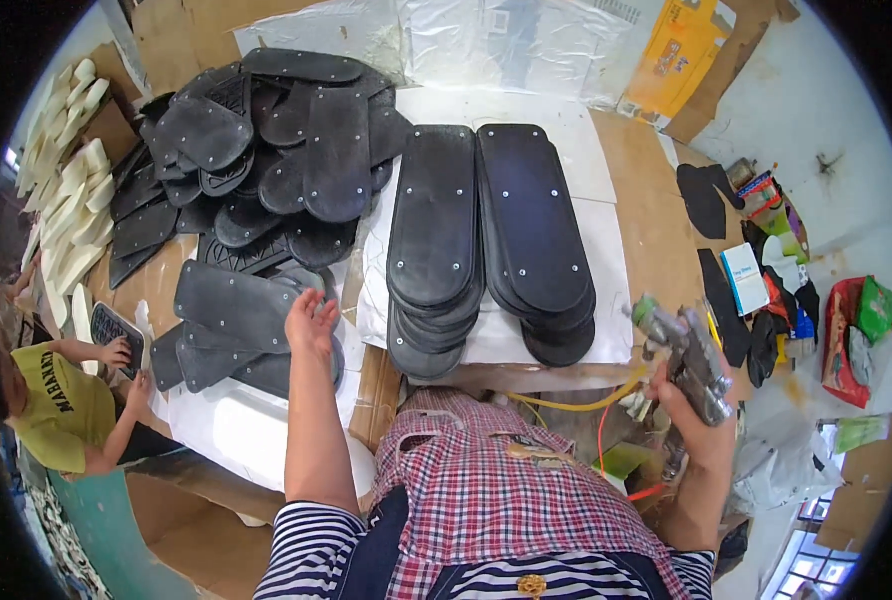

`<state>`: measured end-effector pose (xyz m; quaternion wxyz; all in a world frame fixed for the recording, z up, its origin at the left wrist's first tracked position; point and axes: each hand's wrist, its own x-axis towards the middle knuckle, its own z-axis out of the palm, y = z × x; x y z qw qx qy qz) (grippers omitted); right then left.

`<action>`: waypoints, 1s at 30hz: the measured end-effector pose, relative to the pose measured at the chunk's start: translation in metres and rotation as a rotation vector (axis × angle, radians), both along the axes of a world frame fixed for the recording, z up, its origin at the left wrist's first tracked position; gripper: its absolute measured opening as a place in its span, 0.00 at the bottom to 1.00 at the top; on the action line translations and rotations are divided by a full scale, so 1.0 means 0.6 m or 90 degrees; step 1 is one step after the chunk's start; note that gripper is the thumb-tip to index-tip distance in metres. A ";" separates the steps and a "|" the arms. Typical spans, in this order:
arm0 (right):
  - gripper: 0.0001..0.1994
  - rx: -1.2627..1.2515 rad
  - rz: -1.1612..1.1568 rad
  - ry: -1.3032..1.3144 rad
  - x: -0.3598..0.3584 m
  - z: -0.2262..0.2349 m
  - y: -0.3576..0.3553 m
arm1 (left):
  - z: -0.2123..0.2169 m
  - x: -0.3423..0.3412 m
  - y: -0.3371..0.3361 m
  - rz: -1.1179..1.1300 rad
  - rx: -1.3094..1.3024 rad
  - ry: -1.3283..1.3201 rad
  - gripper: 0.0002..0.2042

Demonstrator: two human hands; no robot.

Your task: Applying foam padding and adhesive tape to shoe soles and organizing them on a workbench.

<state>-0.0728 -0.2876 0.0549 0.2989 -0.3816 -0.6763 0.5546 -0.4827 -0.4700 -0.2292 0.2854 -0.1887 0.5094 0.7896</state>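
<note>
Black rubber soles cover most of the table (656, 230) in your head view — a loose heap of dark soles (256, 150) at the upper left, and two neat stacks (491, 240) lying side by side on white sheets (576, 130) in the middle. Your left hand (311, 320) reaches forward with its grip released, fingers spread, and rests on a flat grey sole (231, 305) at the near edge of the heap, just left of the left-hand stack. Your right hand (701, 415) is clenched around a metal spray gun (686, 355), held up off the table to the right of the stacks, its nozzle pointing up and left toward them. A yellow hose (576, 403) runs from the gun along the table's near edge.

At the far left another person in a yellow shirt (61, 400) holds a patterned sole (116, 335) with both hands. Pale cream soles (71, 190) are piled beyond them — well apart from your own hands. Packets and dark scraps (766, 270) lie at the right side.
</note>
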 end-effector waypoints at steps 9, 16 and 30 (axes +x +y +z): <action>0.27 0.017 0.300 -0.157 0.033 0.017 -0.025 | -0.037 -0.022 0.012 -0.001 -0.108 -0.001 0.18; 0.27 0.005 0.236 -0.193 0.086 0.002 -0.012 | -0.021 0.034 0.106 -0.260 -0.078 -0.036 0.19; 0.28 -0.063 0.156 -0.083 0.088 0.005 -0.001 | -0.021 0.057 0.164 -0.342 -0.219 0.005 0.11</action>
